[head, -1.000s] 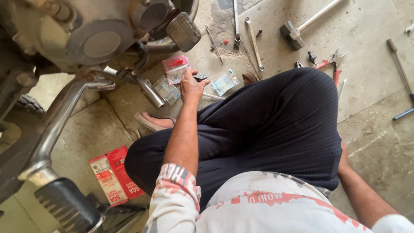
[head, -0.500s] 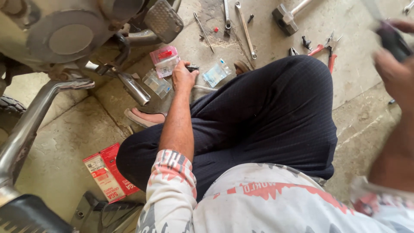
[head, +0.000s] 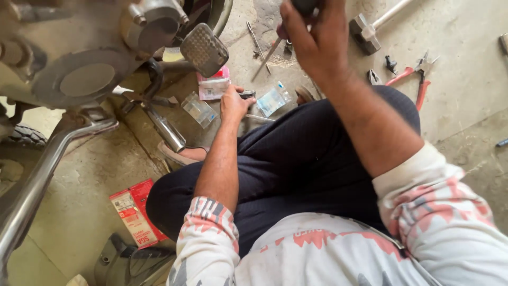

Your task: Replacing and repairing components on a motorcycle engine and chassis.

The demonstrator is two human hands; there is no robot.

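Observation:
My right hand [head: 312,37] is raised over my knee and closed round the dark handle of a screwdriver, whose metal shaft [head: 266,58] points down and left toward the floor. My left hand [head: 234,103] reaches forward past my dark trouser leg [head: 296,159] and grips a small dark part [head: 247,95] at floor level, beside small clear plastic packets [head: 273,99]. A motorcycle engine [head: 90,63] with a studded foot pedal [head: 204,50] stands just left of both hands.
A chrome exhaust pipe [head: 37,180] runs along the left. A red and white box [head: 135,212] lies on the concrete floor near my leg. Red-handled pliers [head: 418,77], a hammer [head: 370,26] and loose tools lie at the upper right.
My right hand has swung in from the far right to the top centre, carrying the screwdriver. My left hand stays at the small part on the floor. The camera has moved closer.

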